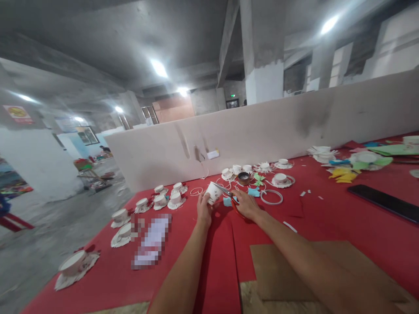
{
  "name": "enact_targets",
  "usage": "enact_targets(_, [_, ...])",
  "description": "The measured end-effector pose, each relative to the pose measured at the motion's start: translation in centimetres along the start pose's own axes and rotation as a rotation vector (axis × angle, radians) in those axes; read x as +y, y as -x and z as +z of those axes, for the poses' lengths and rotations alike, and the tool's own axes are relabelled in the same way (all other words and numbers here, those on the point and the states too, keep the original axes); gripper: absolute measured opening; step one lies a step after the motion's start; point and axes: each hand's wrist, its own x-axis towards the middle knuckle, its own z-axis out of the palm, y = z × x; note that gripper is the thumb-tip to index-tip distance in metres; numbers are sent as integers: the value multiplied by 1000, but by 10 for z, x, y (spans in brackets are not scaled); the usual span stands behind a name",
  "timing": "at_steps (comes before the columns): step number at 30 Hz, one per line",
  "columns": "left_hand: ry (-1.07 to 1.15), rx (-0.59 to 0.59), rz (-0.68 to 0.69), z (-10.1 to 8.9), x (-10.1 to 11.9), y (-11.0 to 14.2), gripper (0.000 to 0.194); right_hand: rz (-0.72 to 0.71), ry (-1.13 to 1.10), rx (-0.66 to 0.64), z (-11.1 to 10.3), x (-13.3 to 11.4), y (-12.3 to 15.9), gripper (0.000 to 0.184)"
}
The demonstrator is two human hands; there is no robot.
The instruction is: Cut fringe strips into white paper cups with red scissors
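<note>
The white paper cup [213,193] is held tilted in the left hand [204,209], to the left of the brown roll [244,178] and nearer to the person. The right hand [248,206] is closed around the handles of the scissors [234,201], also on the near side of this roll. Their long axis points forward and left, with the blades at the cup's rim; how wide they open, I cannot tell.
</note>
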Motion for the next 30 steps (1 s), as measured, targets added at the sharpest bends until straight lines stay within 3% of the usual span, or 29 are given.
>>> enact_targets(4, [12, -23, -32, -1, 1, -1, 39, -8, -6, 10, 0, 0, 1, 28])
enact_targets(11, [31, 42, 69, 2, 1, -2, 45, -2, -22, 14, 1, 1, 1, 29])
enact_targets(17, [38, -21, 9, 3, 1, 0, 37, -14, -40, -5, 1, 1, 1, 31])
enact_targets(24, [56, 9, 65, -1, 4, -1, 42, -36, -53, -5, 2, 1, 0, 31])
enact_targets(30, [46, -65, -6, 4, 6, 4, 37, -43, -68, 1, 2, 2, 1, 33])
